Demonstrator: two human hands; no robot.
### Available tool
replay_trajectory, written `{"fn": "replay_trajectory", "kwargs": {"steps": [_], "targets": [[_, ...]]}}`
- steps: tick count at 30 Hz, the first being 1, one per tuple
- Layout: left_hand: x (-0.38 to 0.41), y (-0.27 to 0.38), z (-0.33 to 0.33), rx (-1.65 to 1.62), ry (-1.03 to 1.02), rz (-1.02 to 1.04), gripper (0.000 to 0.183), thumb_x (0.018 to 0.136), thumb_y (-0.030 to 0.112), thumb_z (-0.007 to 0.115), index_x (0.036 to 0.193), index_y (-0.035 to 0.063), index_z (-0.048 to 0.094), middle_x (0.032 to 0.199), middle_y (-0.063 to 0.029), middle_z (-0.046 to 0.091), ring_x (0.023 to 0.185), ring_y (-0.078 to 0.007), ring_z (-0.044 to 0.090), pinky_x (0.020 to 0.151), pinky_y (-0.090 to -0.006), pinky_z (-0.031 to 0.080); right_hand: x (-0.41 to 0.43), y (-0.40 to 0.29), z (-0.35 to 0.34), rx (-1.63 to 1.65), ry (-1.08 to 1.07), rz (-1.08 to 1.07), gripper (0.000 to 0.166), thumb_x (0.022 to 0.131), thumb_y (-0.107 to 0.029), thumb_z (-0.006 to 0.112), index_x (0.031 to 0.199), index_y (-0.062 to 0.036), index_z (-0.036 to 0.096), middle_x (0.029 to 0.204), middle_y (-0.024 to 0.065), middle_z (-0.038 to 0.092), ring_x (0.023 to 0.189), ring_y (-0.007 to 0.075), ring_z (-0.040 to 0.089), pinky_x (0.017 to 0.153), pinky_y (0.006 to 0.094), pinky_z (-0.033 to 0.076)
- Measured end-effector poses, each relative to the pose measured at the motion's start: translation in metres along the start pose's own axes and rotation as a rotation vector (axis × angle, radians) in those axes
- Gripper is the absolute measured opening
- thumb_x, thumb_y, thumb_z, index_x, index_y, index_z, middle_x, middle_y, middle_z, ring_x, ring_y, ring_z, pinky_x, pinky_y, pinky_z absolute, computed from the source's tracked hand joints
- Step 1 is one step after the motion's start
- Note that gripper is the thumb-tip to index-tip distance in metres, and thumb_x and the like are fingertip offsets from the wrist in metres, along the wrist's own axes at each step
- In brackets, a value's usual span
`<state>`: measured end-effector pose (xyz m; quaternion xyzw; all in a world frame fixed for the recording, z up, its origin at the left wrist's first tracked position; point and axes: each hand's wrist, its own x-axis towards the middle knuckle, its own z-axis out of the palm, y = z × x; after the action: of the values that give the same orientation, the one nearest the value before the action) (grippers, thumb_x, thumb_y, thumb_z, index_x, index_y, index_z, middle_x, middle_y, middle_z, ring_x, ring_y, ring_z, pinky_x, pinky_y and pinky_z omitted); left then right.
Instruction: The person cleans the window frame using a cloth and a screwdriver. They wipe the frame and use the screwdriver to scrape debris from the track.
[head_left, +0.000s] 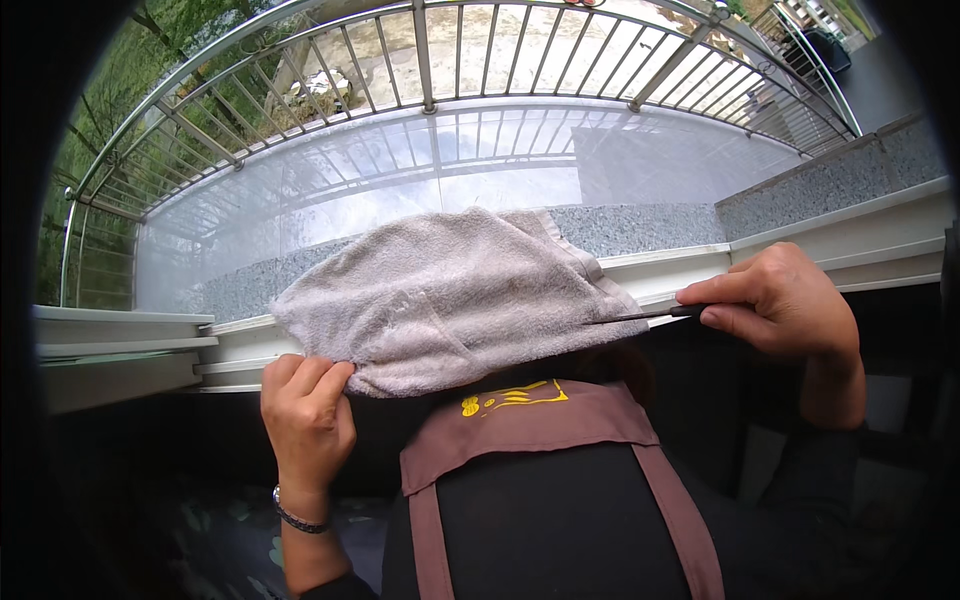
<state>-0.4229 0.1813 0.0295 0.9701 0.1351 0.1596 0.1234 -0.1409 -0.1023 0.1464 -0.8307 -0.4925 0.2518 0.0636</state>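
Observation:
A light grey terry cloth (450, 292) lies draped over the white window frame's sill track (247, 341) and the speckled stone ledge beyond it. My left hand (311, 405) pinches the cloth's lower left corner. In my right hand (780, 300) is the dark handle of a thin metal tool (652, 315), perhaps a screwdriver, held between thumb and fingers. Its shaft points left and rests on or against the cloth's lower right part; whether the tip is on top of the cloth or under a fold I cannot tell.
Beyond the speckled stone ledge (637, 227) is a glossy, reflecting surface (495, 176) bounded by a metal railing (427, 60). White sliding frame parts (127, 330) stand at the left, and a white frame rail (840, 232) runs to the right. My brown apron (525, 427) is close below the sill.

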Motion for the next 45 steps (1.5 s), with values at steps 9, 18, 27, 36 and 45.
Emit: {"fn": "replay_trajectory", "kwargs": {"steps": [9,18,27,36,45], "targets": [[-0.004,0.001,-0.008,-0.079,-0.065,-0.052,0.027,0.066,0.003,0.064,0.093,0.0017,0.066,0.088,-0.0107,0.064,0.086,-0.0307,0.055,0.08,-0.0393,0.043,0.006,-0.01,0.031,-0.217,0.012,-0.008,0.02,0.082,-0.027,0.065,0.098,-0.0163,0.071,0.061,0.0111,0.061,0.059,0.0302,0.061,0.054,0.0406,0.046],[-0.024,-0.006,0.003,-0.089,0.059,-0.042,0.026,0.072,0.008,0.07,0.097,0.0019,0.066,0.09,-0.0099,0.065,0.086,-0.0298,0.059,0.087,-0.0422,0.043,0.076,-0.059,0.07,-0.157,-0.014,-0.379,0.022,0.086,-0.028,0.061,0.104,-0.0173,0.067,0.054,0.0092,0.056,0.049,0.03,0.058,0.044,0.042,0.042],[-0.064,-0.069,-0.006,0.23,0.239,-0.297,0.014,0.083,-0.001,0.055,0.094,-0.0031,0.063,0.092,-0.0167,0.064,0.091,-0.0349,0.06,0.088,-0.0414,0.044,0.198,-0.188,0.106,-0.226,-0.077,-0.725,0.015,0.076,-0.019,0.062,0.08,-0.0078,0.071,0.079,0.0114,0.07,0.076,0.0288,0.069,0.062,0.0404,0.054],[-0.073,-0.121,-0.03,-0.008,0.464,-0.609,0.017,0.096,0.008,0.045,0.099,-0.003,0.058,0.086,-0.0157,0.061,0.076,-0.0252,0.059,0.072,-0.0323,0.047,0.245,-0.233,0.152,0.26,0.089,-0.783,0.022,0.084,-0.027,0.06,0.092,-0.0094,0.07,0.082,0.0156,0.068,0.081,0.035,0.065,0.072,0.0439,0.051],[0.02,-0.064,-0.114,-0.438,0.76,-0.133,0.024,0.1,0.018,0.048,0.104,-0.0028,0.058,0.093,-0.0025,0.061,0.084,-0.0075,0.055,0.079,-0.0224,0.046,0.24,-0.184,0.074,0.992,-0.099,-0.769,0.031,0.093,-0.027,0.061,0.112,-0.0029,0.066,0.067,0.0015,0.061,0.058,0.0067,0.053,0.053,0.0245,0.044]]}}
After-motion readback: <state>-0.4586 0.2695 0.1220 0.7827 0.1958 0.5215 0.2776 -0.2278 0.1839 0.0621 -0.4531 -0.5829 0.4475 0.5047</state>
